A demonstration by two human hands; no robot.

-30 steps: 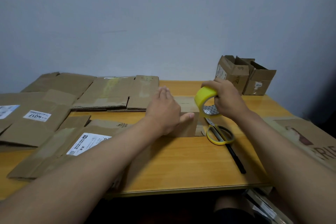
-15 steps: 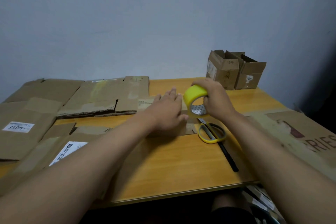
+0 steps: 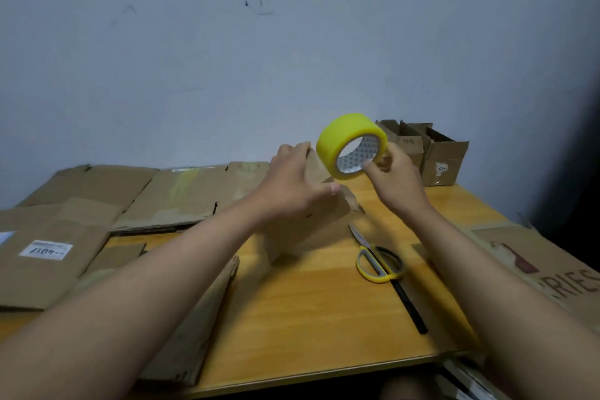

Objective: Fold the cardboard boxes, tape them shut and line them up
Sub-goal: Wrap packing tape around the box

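- Cardboard box (image 3: 302, 224), small and folded up, is sitting tilted near the middle of the wooden table (image 3: 324, 308); its outline is blurred, so exactly how its flaps are lying cannot be told.
- Taping looks like the step in hand: the box is already formed, and the yellow tape roll (image 3: 349, 143) is hovering above its upper right corner, clear of the table.
- Left hand (image 3: 292, 185) is gripping the top of the box, fingers curling over the far edge and the thumb pressing on the near face, so the box is being held steady.
- Right hand (image 3: 394, 177) is holding the tape roll, its thumb hooking at the lower rim of the core while the fingers are wrapping behind; the roll's open face is turning toward the camera.
- Both forearms are reaching forward from the near edge of the table and converging on the box, the right wrist lifted a little higher.
- Next, in my judgement, the free end of the tape needs finding and pressing onto the seam; whether an end is already stuck down cannot be told.
- Scissors (image 3: 378, 261) with yellow handles are lying just right of the box, in easy reach for cutting.
- Two finished boxes (image 3: 428, 149) are standing together at the far right corner, where this one would probably be joining the line.
- Flattened cardboard sheets (image 3: 181, 195) are waiting on the left side of the table.
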